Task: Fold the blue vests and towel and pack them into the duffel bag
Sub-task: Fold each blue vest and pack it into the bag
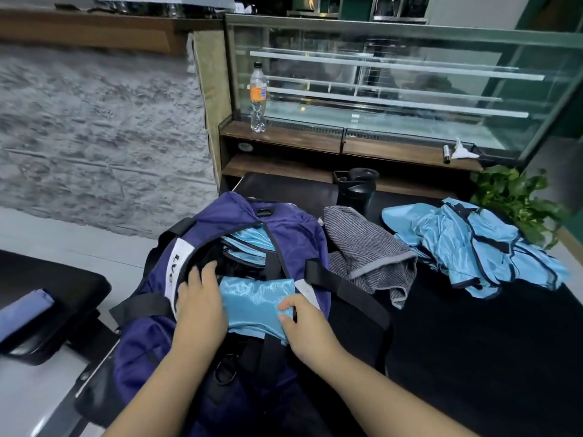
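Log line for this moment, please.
step: packing | both hands grip folded vest at bag mouth | left out: towel, vest pile

Dim, soft-focus — warped, blurred edges

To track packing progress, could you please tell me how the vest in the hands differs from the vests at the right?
The vest in the hands is folded flat; the vests at the right lie crumpled. The first sits at the duffel bag opening, the others on the black table. Both are shiny light blue.
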`<state>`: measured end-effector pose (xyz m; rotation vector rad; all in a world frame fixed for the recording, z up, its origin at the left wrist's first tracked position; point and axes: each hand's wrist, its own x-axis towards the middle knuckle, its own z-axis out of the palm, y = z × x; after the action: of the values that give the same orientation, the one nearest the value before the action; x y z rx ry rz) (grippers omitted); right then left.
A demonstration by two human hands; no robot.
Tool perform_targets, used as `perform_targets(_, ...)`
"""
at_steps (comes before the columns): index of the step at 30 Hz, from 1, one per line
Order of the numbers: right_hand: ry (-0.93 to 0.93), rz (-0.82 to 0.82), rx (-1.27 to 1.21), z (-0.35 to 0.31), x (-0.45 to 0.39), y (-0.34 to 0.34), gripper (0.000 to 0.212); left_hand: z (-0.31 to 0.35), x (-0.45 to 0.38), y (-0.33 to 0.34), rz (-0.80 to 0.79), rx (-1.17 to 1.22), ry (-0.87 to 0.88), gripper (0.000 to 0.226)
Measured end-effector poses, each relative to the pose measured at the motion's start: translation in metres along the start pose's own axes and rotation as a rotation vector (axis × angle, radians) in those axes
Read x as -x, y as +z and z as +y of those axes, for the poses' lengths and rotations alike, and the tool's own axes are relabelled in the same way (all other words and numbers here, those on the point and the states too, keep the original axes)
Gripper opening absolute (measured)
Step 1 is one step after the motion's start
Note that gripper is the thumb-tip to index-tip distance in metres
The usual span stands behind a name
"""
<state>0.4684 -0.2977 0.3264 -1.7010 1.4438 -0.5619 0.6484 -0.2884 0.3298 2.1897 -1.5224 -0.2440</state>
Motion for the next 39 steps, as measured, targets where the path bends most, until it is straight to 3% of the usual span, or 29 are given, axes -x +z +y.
perform_targets(2,0.051,-0.042,-0.063,0.002,-0.001,0.004,0.017,-0.004,-0.003,0.0,0.07,-0.078,0.01,0.055)
perform_targets(6,0.114,-0.085,-0.123,-0.004,0.0,0.017,0.011,-0.007,-0.002,-0.016,0.009,-0.024,0.018,0.036)
perform_targets(10,0.043,-0.039,-0.007,-0.008,-0.008,0.027,0.011,-0.005,0.003,-0.025,-0.177,-0.2,0.032,0.051)
perform_targets(13,-0.061,-0.064,0.199,-0.007,-0.011,0.027,0.025,-0.008,0.012,-0.016,-0.365,-0.519,0.107,0.061)
perform_targets(16,-0.187,0.013,0.469,-0.006,-0.003,0.031,0.029,-0.019,0.02,-0.008,-0.449,-0.609,0.126,0.067)
perform_targets(18,-0.37,0.071,0.582,0.0,-0.001,0.03,0.026,-0.025,0.02,-0.008,-0.472,-0.605,0.139,0.061)
perform_targets(22,-0.367,-0.259,0.624,-0.002,0.003,0.017,0.042,-0.03,0.013,-0.008,-0.502,-0.472,0.124,0.055)
perform_targets(23,-0.347,-0.288,0.638,-0.001,0.003,0.014,0.047,-0.029,0.014,-0.008,-0.49,-0.449,0.122,0.06)
perform_targets(25,-0.356,-0.3,0.626,-0.003,0.008,0.011,0.053,-0.025,0.021,-0.006,-0.37,-0.373,0.178,0.093)
perform_targets(27,-0.377,-0.274,0.59,-0.002,0.011,0.011,0.053,-0.016,0.033,-0.001,-0.27,-0.277,0.291,0.12)
perform_targets(31,-0.446,-0.203,0.512,0.012,0.014,0.014,0.049,0.007,0.055,0.008,-0.315,-0.181,0.41,0.12)
perform_targets(35,-0.555,-0.063,0.386,0.026,0.015,-0.001,0.041,0.032,0.061,0.01,-0.245,-0.072,0.469,0.107)
perform_targets(39,-0.584,0.237,0.318,0.037,0.026,-0.032,0.03,0.071,0.059,0.019,-0.196,0.068,0.616,0.084)
